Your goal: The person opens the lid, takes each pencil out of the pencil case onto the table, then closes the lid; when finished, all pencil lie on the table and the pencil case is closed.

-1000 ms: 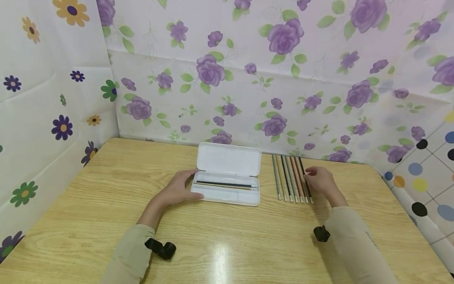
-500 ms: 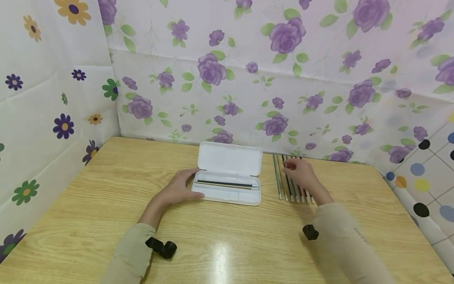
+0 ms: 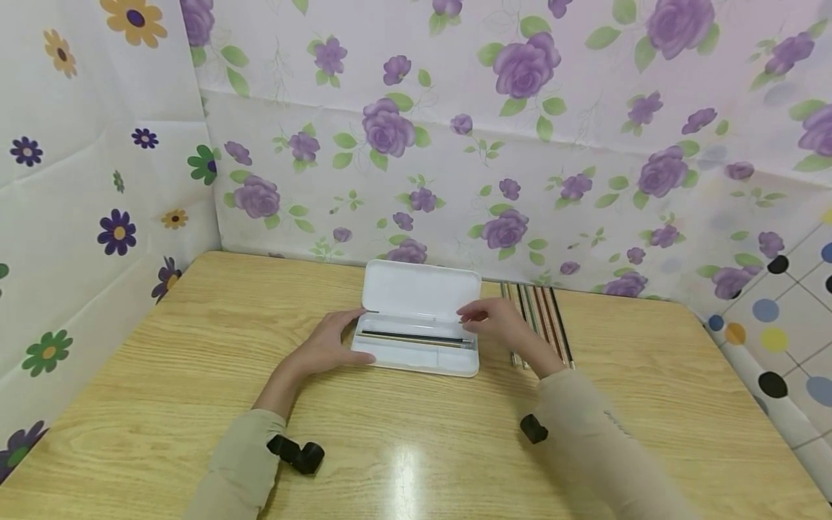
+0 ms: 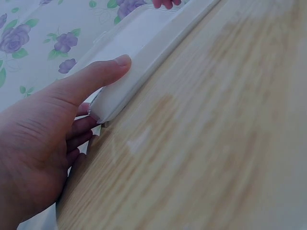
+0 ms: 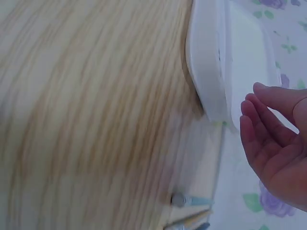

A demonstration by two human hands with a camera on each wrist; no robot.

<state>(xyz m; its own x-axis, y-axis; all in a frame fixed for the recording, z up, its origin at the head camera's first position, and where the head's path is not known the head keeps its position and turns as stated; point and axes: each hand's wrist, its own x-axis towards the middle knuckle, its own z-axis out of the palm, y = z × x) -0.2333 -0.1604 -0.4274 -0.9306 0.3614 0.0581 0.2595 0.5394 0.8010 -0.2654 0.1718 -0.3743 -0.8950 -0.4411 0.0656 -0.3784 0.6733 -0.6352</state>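
Note:
A white pencil case [image 3: 403, 359] lies open on the table, its lid [image 3: 422, 290] raised at the back. A black pencil [image 3: 409, 336] and a yellowish one lie in its rear compartment. My left hand [image 3: 325, 345] holds the case's left end, thumb over the front rim and fingers behind. Above the case's right end is my right hand [image 3: 503, 326], fingers loosely bent with thumb and fingertips apart; nothing shows between them in the right wrist view. A row of several pencils [image 3: 562, 325] lies right of the case, partly hidden by the right hand and wrist.
The wooden table [image 3: 390, 448] reaches back to a flowered cloth [image 3: 312, 217] hanging close behind the case and pencils. Another patterned cloth [image 3: 78, 289] hangs along the left side. Black wrist cameras [image 3: 297, 455] sit on both sleeves.
My right hand has moved left across the row of pencils, from its right edge to the case's right end. The left hand, the case and the pencils stay in place.

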